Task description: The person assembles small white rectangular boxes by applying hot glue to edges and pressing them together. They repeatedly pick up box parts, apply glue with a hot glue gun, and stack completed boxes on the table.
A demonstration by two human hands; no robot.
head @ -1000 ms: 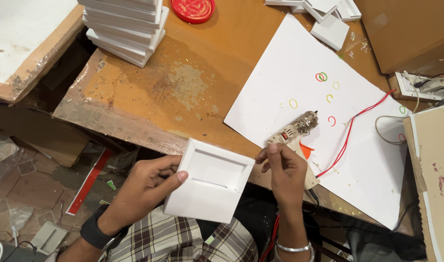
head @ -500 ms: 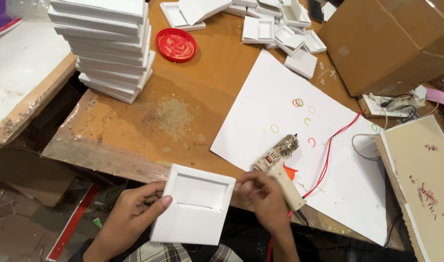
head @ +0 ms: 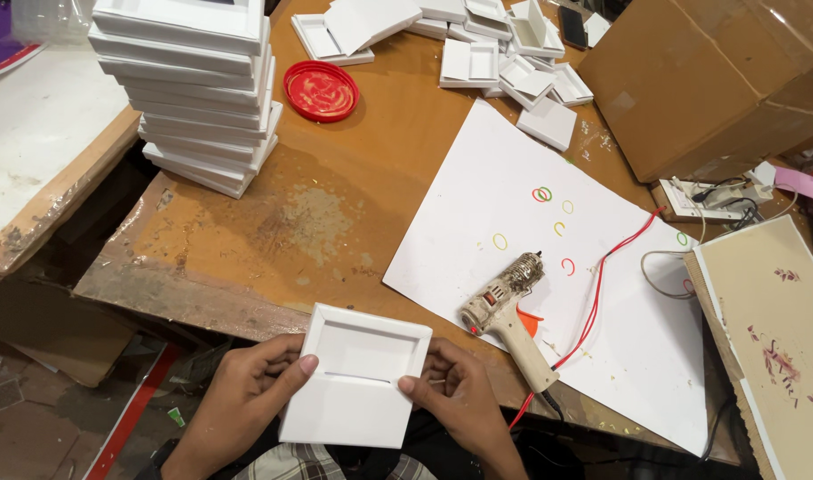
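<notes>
Both hands hold one white square tray at the near edge of the surface, just over the person's lap. The left hand grips the tray's left side, its fingers curled shut with the thumb on the raised rim. The right hand closes on the right side, thumb pressing beside the thin slit that runs across the recessed panel. Just beyond the right fingers a glue gun lies on a white paper sheet, its red cord trailing off to the right. Well beyond the left fingers stands a tall stack of white trays, with a red lid beside it and smaller white pieces scattered farther off.

To seat the panel well, I judge that even pressure from both thumbs along the slit matters, with the tray kept level so that the rim stays square and any fresh glue does not squeeze out onto the visible face.
</notes>
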